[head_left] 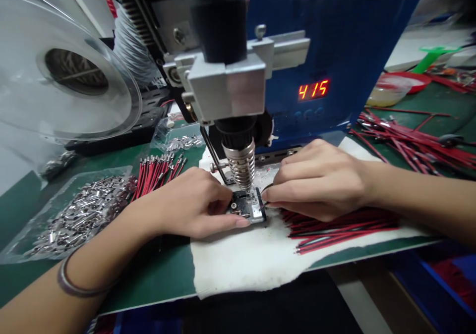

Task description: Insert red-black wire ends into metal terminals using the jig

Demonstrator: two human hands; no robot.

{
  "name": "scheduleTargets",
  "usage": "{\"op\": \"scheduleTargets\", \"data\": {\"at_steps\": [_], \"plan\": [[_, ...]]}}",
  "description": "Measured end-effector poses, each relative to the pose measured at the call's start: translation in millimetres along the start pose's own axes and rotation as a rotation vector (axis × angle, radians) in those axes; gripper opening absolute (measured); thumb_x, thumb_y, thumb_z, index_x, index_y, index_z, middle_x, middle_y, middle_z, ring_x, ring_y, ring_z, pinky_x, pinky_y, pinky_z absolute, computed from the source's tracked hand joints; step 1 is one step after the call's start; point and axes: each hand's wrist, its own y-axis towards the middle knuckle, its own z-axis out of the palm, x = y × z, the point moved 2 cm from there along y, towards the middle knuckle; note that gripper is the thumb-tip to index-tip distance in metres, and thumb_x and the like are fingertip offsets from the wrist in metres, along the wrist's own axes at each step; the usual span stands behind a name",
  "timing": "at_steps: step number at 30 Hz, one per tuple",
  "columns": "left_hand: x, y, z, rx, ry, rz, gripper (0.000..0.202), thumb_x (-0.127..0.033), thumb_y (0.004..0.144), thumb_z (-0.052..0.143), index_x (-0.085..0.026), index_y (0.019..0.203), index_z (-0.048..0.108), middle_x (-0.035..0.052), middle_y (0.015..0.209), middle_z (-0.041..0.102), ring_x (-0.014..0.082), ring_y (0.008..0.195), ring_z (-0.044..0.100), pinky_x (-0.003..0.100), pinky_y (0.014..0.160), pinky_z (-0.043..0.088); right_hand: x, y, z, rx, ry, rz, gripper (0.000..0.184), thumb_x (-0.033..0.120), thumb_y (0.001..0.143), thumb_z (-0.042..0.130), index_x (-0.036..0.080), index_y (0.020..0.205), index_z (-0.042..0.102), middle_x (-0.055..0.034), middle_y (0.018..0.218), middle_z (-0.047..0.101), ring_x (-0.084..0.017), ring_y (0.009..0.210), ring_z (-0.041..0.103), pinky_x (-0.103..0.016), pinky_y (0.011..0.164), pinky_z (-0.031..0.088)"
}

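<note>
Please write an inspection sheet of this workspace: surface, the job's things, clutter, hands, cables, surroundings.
Surface: green mat with a white cloth on it.
Job's things: small metal fixture under the ribbed nozzle; red and black wires beside it.
Clutter: metal terminals on a clear bag; a second wire bundle; loose wires far right.
Hands: left hand touches the fixture; right hand pinches a wire end at it.
Cables: nothing seen besides the wires.
Surroundings: blue machine, display reads 415; clear reel at left.
</note>
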Motion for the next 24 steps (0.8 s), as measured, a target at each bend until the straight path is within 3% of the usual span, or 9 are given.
{"op": "scheduleTargets", "data": {"at_steps": [11, 18, 24], "plan": [[1.2, 3.8, 3.5, -0.021, -0.064, 0.008, 0.067, -0.059, 0.105, 0.068, -0.016, 0.055, 0.053, -0.0022, 0.049, 0.048, 0.0061, 0.048, 0.036, 0.026, 0.051, 0.025, 5.1, 3.7, -1.6, -0.097, -0.02, 0.036, 0.015, 0.017, 0.114, 0.056, 0.012, 0.11, 0.069, -0.0007, 0.084, 0.073, -0.01, 0.068, 0.058, -0.03, 0.063, 0.04], [1.0, 5.0, 2.0, 0.011, -0.041, -0.025, 0.064, -0.057, 0.104, 0.067, -0.016, 0.057, 0.054, -0.0016, 0.052, 0.05, 0.0069, 0.051, 0.039, 0.026, 0.054, 0.028, 6.9, 5.1, 0.0, -0.071, -0.026, 0.022, 0.024, 0.019, 0.112, 0.058, 0.013, 0.093, 0.071, 0.0, 0.077, 0.068, -0.01, 0.065, 0.053, -0.032, 0.061, 0.033], [3.4, 3.3, 4.7, 0.002, -0.034, 0.016, 0.068, -0.059, 0.108, 0.065, -0.016, 0.057, 0.051, -0.0026, 0.051, 0.043, 0.0066, 0.05, 0.034, 0.028, 0.053, 0.023, 4.4, 4.2, 0.9, -0.057, -0.006, 0.022, 0.025, 0.017, 0.113, 0.055, 0.013, 0.094, 0.069, -0.001, 0.078, 0.068, -0.01, 0.066, 0.054, -0.032, 0.061, 0.034]]}}
